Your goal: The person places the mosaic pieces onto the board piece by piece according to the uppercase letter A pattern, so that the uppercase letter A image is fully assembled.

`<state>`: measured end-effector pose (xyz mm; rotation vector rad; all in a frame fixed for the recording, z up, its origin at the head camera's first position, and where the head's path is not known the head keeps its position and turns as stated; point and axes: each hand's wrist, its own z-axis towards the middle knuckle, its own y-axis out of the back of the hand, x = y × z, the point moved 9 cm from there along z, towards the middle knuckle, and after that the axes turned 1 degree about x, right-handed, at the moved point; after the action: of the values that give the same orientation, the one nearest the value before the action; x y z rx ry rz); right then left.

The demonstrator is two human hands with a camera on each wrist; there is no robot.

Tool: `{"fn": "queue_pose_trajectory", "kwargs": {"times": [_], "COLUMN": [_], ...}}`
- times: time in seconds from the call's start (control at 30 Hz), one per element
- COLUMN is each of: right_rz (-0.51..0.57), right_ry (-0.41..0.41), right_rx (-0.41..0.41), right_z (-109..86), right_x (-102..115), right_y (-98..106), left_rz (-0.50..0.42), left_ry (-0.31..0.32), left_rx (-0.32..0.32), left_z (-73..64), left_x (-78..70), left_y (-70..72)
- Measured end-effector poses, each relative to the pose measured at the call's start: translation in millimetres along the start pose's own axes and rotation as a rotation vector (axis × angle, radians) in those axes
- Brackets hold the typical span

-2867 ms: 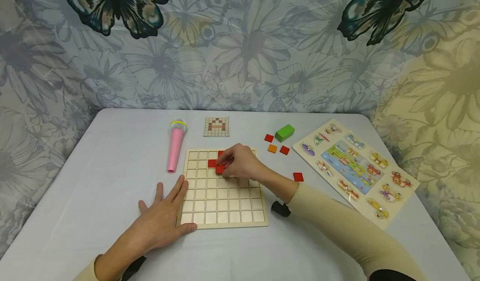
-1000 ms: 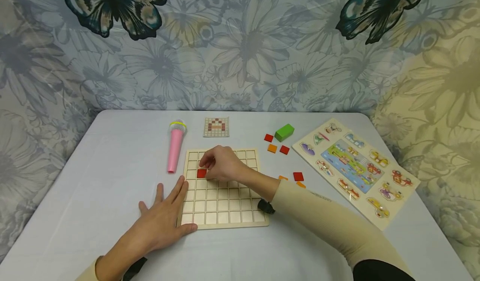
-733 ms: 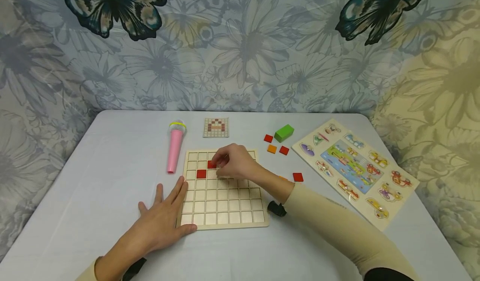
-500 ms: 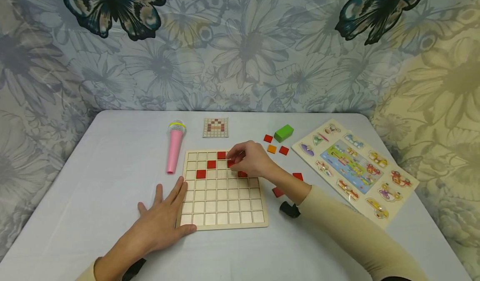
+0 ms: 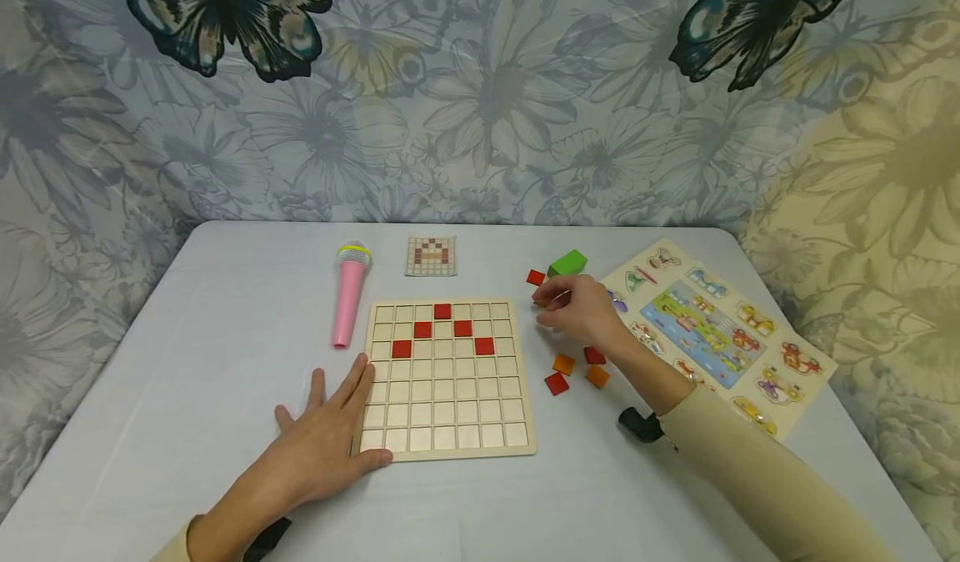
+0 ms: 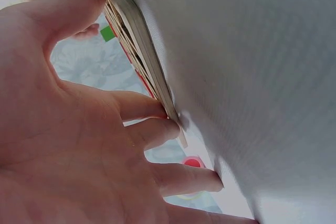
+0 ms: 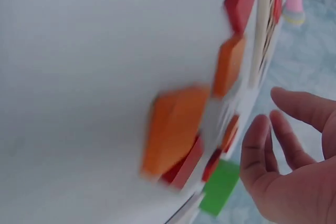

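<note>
Table (image 5: 450, 508) | left hand (image 5: 318, 449) wide | right hand (image 5: 579, 308) parted, nearest orange tile (image 7: 230, 134) (right wrist only)

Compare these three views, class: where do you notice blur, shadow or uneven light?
Head: board crisp, patterned cloth yellowish at right, soft shadow beside the right sleeve. Left wrist: white tabletop brightest, almost washed out, towards the bottom. Right wrist: nearest orange tile plainly blurred.

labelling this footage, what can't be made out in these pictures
Puzzle board, head view: one corner hidden by the right hand.
Pattern card, head view: fine detail too small.
Left butterfly, head view: top edge crops it.
Nearest orange tile, right wrist view: outline blurred.
Left hand, left wrist view: left edge crops it.
</note>
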<state>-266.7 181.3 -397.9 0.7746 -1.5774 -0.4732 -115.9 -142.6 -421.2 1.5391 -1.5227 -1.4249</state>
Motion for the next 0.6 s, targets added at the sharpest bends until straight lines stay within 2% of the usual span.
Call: {"fn": "queue_pose_trajectory", "kwargs": {"times": [0.17,0.33,0.6], "right_rz": [-0.024,-0.067,-0.095], "right_ry": [-0.04,-0.044,-0.056], "right_rx": [-0.047,-0.081,-0.089], "right_z": [-1.3,-0.6,1.7], "right_x": [-21,-28,-33], "right_y": [17,24,25], "left_rz": [0.0,0.005,-0.002], "left_ry": [0.006,0.005,0.001], "left_rx": [0.0,-0.005,-0.001], "left_z": [-0.1,-0.6,-0.8], "left_x": [1.2,2.2,1.9], "left_y": [-1.9,-2.2,-2.0]}}
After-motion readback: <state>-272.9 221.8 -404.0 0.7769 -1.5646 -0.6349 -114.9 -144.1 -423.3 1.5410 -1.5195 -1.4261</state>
